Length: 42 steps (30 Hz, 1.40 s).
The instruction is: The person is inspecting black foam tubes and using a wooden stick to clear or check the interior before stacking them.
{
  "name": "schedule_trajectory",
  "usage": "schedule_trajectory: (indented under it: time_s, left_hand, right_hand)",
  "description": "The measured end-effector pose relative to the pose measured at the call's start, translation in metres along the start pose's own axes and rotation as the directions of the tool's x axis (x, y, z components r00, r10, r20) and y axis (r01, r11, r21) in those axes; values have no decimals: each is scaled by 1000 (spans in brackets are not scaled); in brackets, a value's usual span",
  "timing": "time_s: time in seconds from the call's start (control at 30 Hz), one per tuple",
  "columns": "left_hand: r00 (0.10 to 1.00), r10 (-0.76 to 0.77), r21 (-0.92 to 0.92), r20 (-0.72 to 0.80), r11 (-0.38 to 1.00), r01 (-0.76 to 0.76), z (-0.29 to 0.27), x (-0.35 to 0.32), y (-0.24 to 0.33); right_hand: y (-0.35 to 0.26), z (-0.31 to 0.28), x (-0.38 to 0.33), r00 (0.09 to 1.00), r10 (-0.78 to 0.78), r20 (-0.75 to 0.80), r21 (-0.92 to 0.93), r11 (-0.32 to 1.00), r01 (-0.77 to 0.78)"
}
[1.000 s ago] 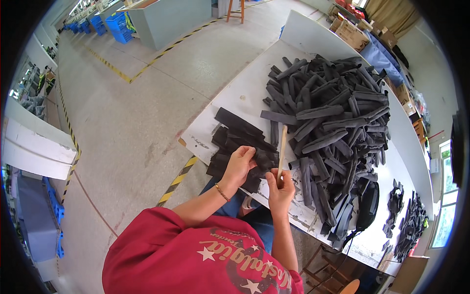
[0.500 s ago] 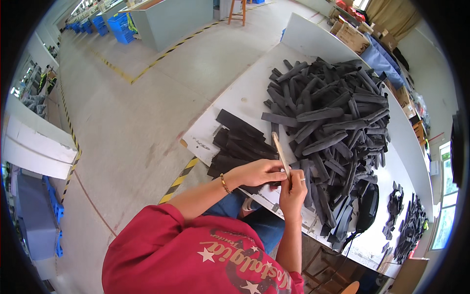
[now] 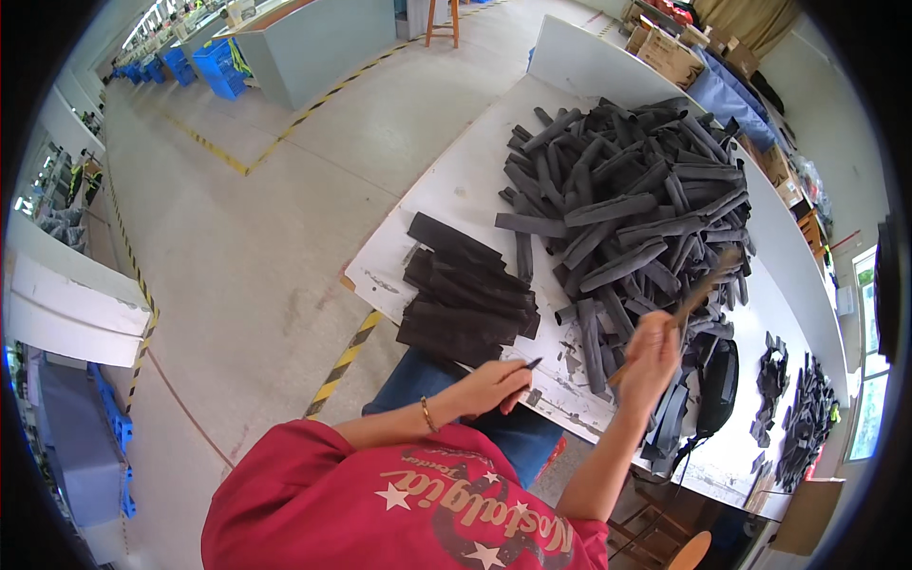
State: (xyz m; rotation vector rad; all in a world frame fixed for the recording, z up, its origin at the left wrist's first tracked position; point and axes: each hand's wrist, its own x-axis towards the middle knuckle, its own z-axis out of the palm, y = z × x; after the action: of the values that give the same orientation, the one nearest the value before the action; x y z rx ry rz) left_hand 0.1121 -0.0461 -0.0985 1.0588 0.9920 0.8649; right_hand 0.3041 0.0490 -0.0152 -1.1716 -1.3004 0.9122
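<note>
My right hand (image 3: 652, 356) is closed around a long thin wooden stick (image 3: 701, 296), raised over the near edge of the big heap of dark grey fabric tubes (image 3: 617, 209). The stick looks blurred toward its far end. Lower and to the left, my left hand (image 3: 499, 385) pinches a small dark pointed piece (image 3: 534, 363) in front of the table edge; I cannot make out exactly what it is. Just beyond that hand lies a stack of flat, dark fabric strips (image 3: 465, 294) at the table's left corner.
The white table (image 3: 465, 190) has a raised white board (image 3: 608, 62) along its far side. Right of the heap sit a black pouch-like thing (image 3: 719, 385) with a cord and piles of dark scraps (image 3: 806, 418). A wooden stool (image 3: 691, 551) stands below the table edge.
My hands have moved apart. The right has swung right with the stick toward the heap; the left has drawn back toward my body, the small dark piece now showing in its fingers.
</note>
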Motion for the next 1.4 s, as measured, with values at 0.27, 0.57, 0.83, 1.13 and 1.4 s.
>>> schedule_trajectory:
  time_s: [0.27,0.57,0.83,1.13,1.4]
  left_hand:
    - [982,186,38,-22,982,-185,0,20,4]
    - [998,34,81,59,996,-39,32,-4,3]
    - [832,447,121,-329,894,-432,4,4,9]
    - [959,178,-117,220,981,-155,61,28,-12]
    - [945,278,-26,-175,958,-286,27,18,2]
  right_hand:
    - [56,37,-67,944,145,295,-32,989,-142]
    - [34,34,-6,938,-45,-344,-31,999,36]
    - [1,-6,20,996,86,-20,92,992,-84]
    - [10,14,26,946,-159,-283,37,984,176]
    - [-9,4,19,992,108,-61,-45,993,-111]
